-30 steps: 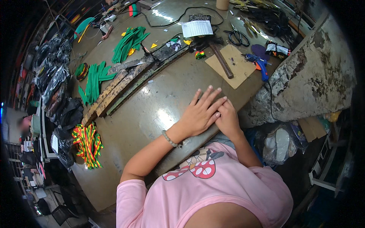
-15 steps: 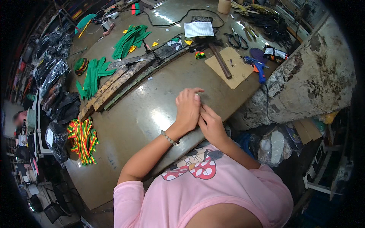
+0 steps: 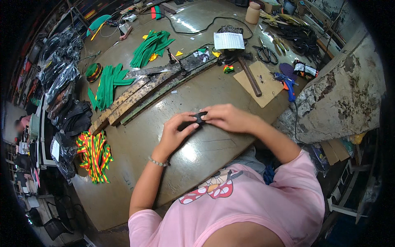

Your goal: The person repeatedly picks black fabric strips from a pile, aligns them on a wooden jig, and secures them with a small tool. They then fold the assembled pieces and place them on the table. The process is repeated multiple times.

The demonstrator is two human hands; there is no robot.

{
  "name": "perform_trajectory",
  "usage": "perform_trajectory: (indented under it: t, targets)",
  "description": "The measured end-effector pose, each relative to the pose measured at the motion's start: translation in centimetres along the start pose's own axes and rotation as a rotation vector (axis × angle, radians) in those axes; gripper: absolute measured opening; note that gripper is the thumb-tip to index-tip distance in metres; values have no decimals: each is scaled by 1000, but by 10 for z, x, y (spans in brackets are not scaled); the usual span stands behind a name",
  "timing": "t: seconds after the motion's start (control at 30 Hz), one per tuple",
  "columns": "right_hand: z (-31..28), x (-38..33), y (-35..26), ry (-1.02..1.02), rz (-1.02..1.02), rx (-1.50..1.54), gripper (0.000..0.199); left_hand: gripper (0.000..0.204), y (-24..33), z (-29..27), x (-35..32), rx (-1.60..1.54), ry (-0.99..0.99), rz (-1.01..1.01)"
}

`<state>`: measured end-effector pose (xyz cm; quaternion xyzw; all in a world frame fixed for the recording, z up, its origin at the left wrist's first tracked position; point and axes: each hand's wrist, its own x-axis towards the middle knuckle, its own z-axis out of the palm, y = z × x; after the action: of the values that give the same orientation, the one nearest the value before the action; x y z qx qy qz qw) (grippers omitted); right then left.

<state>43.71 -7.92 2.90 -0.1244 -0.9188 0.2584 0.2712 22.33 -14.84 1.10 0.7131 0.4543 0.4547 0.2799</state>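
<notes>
Between my two hands is a small black piece (image 3: 200, 117), partly covered by fingers, its kind too hidden to name. My left hand (image 3: 176, 129), below a beaded bracelet (image 3: 159, 162), pinches its left end between thumb and fingers. From the other side the fingers of my right hand (image 3: 228, 117) close on its right end. Both hands are just over the tabletop (image 3: 140, 164). Beyond them lie long worn bars (image 3: 146, 88), set diagonally, with a metal handle piece near their far end.
Green strips (image 3: 151, 48) and red-yellow-green ribbons (image 3: 94, 156) lie at left. To the right are a hammer (image 3: 250, 77) on a brown board (image 3: 269, 92), scissors (image 3: 266, 54) and a blue glue gun (image 3: 288, 84) with a trailing cord. A rough stone-like slab (image 3: 333, 94) borders the table.
My hands have moved from being clasped together near the table's front edge to farther over the table. They now show a black piece between their fingers. The view has shifted slightly.
</notes>
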Motion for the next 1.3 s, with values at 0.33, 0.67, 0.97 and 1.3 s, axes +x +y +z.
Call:
perform_trajectory:
  t: [0.33, 0.67, 0.97, 1.3]
  targets:
    - [-137, 85, 144, 639, 418, -558, 15, 17, 8, 5, 2, 222, 47, 116]
    - [-125, 93, 144, 731, 286, -731, 15, 13, 9, 8, 1, 224, 130, 126]
    - [-2, 23, -22, 304, 558, 292, 16, 14, 10, 13, -2, 165, 172, 79]
    - [28, 15, -38, 431, 398, -60, 11, 33, 0, 20, -5, 49, 224, 5]
